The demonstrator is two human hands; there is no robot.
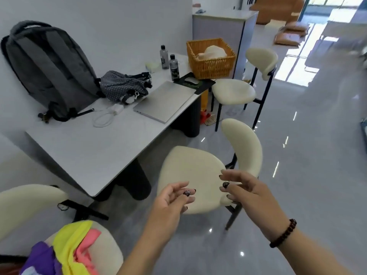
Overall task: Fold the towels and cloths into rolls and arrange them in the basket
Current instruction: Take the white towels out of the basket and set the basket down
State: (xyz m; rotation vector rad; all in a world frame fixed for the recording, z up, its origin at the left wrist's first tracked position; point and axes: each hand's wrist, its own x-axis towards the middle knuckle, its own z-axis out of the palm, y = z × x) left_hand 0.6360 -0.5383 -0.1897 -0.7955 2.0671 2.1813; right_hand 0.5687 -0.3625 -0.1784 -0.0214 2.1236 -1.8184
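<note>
Fingers (185,192) of both hands are loose and half curled, holding nothing. The left hand (170,201) and right hand (244,189) hover side by side, fingertips turned toward each other, above the seat of a cream chair (190,175).

The cloths (65,249) lie in a heap of yellow, pink and purple on another chair seat (111,253) at the lower left, down and to the left of both hands and closer to the body. The left hand is the nearer one; the right would have to cross over. The heap is crumpled, so no long axis can be read from it.

The basket (210,58) sits at the far end of the desk (89,151), up and away from the hands, well apart from the heap, with one pale bundle already inside. My guess is the next reach goes back and left for a cloth, with the bare near end of the desk between heap and basket as the likely place to roll it.
</note>
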